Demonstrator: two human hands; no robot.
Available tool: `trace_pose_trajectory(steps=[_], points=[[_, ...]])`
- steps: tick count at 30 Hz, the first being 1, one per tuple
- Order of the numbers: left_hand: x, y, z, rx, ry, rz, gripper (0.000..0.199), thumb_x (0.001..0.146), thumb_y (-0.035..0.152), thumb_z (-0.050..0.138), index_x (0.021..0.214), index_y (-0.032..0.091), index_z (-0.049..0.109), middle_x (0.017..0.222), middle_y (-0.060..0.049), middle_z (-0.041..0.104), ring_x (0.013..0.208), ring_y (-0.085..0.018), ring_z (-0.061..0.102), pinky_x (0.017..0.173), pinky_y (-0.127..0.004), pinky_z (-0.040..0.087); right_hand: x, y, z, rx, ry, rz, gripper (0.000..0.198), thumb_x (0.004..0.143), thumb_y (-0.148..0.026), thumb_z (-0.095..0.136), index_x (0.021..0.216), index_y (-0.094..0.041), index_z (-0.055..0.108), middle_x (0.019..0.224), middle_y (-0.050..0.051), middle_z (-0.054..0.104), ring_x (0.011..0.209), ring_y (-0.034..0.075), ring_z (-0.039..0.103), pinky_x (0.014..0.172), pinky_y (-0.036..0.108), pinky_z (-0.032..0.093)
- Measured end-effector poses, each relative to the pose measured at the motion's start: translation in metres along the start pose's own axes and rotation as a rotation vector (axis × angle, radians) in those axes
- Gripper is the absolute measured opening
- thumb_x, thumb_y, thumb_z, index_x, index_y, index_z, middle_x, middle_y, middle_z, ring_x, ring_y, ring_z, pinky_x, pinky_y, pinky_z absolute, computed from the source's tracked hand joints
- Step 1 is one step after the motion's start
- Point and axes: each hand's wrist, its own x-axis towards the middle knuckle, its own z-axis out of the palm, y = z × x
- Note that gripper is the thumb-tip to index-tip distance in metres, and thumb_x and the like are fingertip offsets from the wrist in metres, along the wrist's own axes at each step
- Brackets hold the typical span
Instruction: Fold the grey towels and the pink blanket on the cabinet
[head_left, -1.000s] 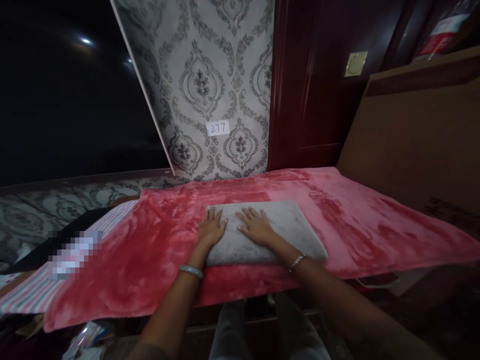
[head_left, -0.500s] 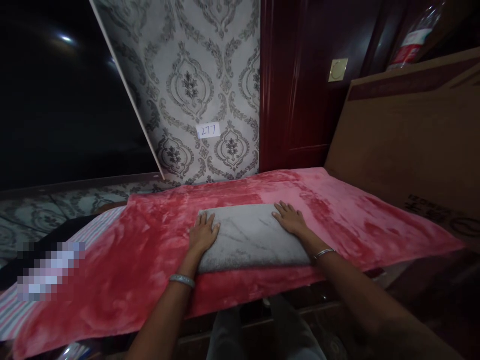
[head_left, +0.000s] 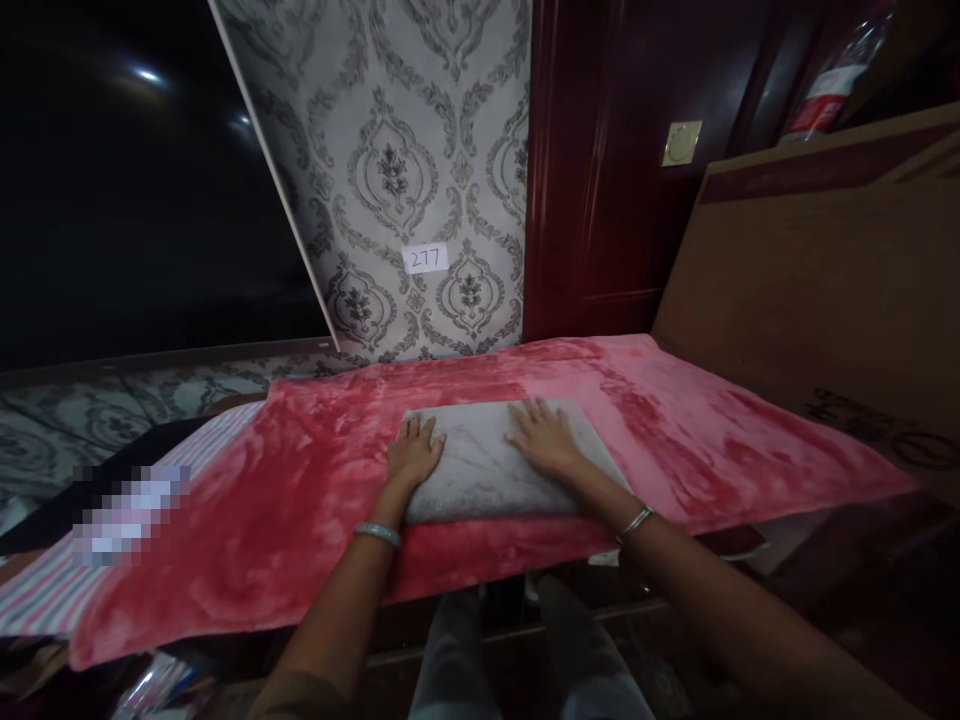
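Note:
A folded grey plush cloth (head_left: 480,470) lies flat on a red and pink fleece blanket (head_left: 300,500). My left hand (head_left: 414,452) rests palm down on the cloth's left edge, fingers a little apart. On its upper right part lies my right hand (head_left: 546,438), flat with the fingers spread. Neither hand grips anything. The underside of the cloth is hidden, and my right forearm covers part of its near right side.
A large dark screen (head_left: 150,200) stands at the left. A cardboard box (head_left: 810,260) stands at the right with a plastic bottle (head_left: 829,95) behind its top edge. Under the blanket's left side a striped cloth (head_left: 45,605) shows. Patterned wallpaper (head_left: 394,180) rises behind.
My right hand has slid left across the grey cloth, from its right edge inward. My left hand stays at the left edge. The view has shifted slightly.

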Motion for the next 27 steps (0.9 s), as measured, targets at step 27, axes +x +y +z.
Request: trace_pose_trajectory(steps=[27], points=[[-0.045, 0.031, 0.006, -0.013, -0.084, 0.202, 0.066, 0.101, 0.058, 0.032, 0.162, 0.033, 0.025, 0.171, -0.005, 0.015, 0.158, -0.03, 0.01, 0.126, -0.06, 0.009, -0.039, -0.002, 0.026, 0.049, -0.044, -0.132, 0.065, 0.104, -0.059, 0.026, 0.161, -0.03, 0.031, 0.17, 0.006, 0.018, 0.156, 0.03, 0.014, 0.123, 0.059, 0.016]])
